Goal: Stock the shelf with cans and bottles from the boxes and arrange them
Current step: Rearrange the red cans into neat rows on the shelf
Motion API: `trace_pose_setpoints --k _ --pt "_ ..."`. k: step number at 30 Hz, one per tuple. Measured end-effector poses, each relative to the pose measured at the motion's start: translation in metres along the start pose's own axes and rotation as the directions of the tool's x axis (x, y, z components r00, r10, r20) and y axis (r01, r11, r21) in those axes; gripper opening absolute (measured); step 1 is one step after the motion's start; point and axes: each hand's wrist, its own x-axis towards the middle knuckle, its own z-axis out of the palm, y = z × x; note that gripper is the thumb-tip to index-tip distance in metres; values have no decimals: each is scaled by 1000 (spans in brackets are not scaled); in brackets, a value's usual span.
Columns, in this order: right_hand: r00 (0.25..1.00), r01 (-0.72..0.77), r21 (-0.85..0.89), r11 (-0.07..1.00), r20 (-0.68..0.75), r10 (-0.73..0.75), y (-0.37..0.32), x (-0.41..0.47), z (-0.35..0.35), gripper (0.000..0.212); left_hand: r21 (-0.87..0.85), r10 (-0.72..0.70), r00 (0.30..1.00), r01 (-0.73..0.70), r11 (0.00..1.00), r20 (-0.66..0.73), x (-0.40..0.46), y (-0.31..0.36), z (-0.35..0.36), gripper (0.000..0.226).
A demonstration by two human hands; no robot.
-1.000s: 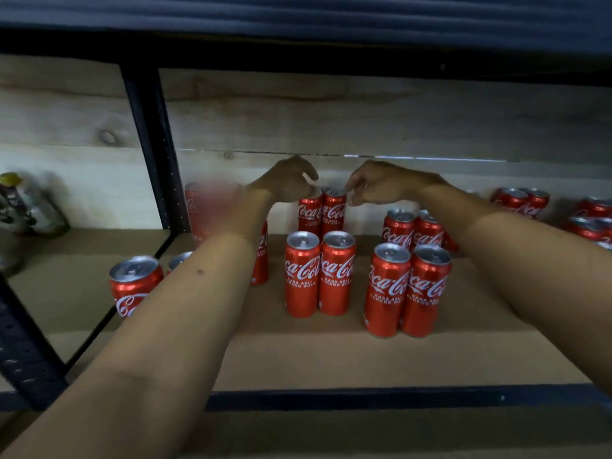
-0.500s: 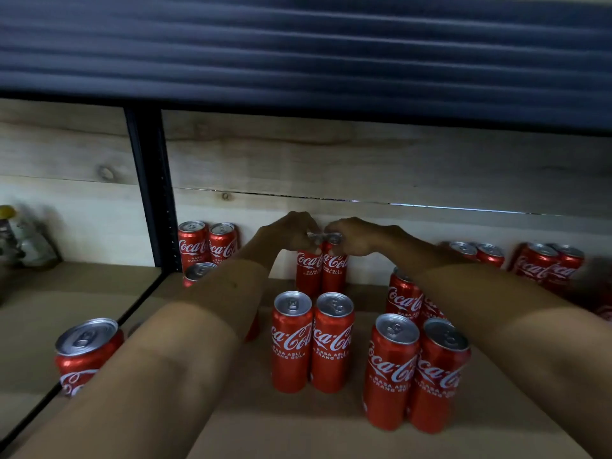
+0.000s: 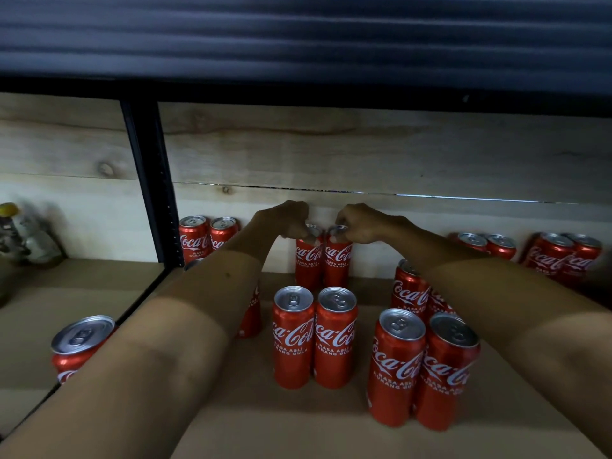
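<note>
Landmark: the black upright post [image 3: 150, 180] of the shelf [image 3: 265, 425]. Far left of the post, a blurred pale object with a yellow top [image 3: 20, 233] is seen against the wooden back wall [image 3: 364, 154]; what it is cannot be told. Left of the post and nearer the camera, a lone can [image 3: 77, 346] is stood upright, partly hidden by the left forearm. Just right of the post, a back-left pair of cans [image 3: 207, 236] is set against the wall. Further right of the post, the left hand [image 3: 284, 220] is reached to the back row, fingers curled around the rim of the left back can [image 3: 309, 260]. Touching it on the right, the right back can [image 3: 337, 260] is gripped at the rim by the curled fingers of the right hand [image 3: 361, 225]. Both cans are stood upright, side by side, by the wall. Ahead of these, a middle pair of cans [image 3: 314, 336] is stood upright and touching. Further right of the post, a front-right pair of cans [image 3: 422, 369] is stood close together, with more cans [image 3: 410, 286] behind, partly covered by the right forearm. Farthest from the post, a back-right group of cans [image 3: 530, 250] is lined along the wall, slightly blurred.
</note>
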Motion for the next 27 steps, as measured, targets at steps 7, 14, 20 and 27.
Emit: trace_pose_setpoints --k 7,14,20,27 --pt "999 48 5 999 15 -48 -1 -3 -6 23 -86 4 999 -7 996 -37 2 3 7 25" --pt "999 46 14 999 4 -46 -1 -5 -8 22 -86 -24 994 15 996 -110 8 3 14 26" --pt "1000 14 29 999 -16 -14 0 -8 -6 26 -92 -33 992 22 996 -118 8 7 14 35" --pt "1000 -1 23 1000 -21 1 -1 -10 -2 28 -119 -44 998 38 992 -48 6 9 12 32"
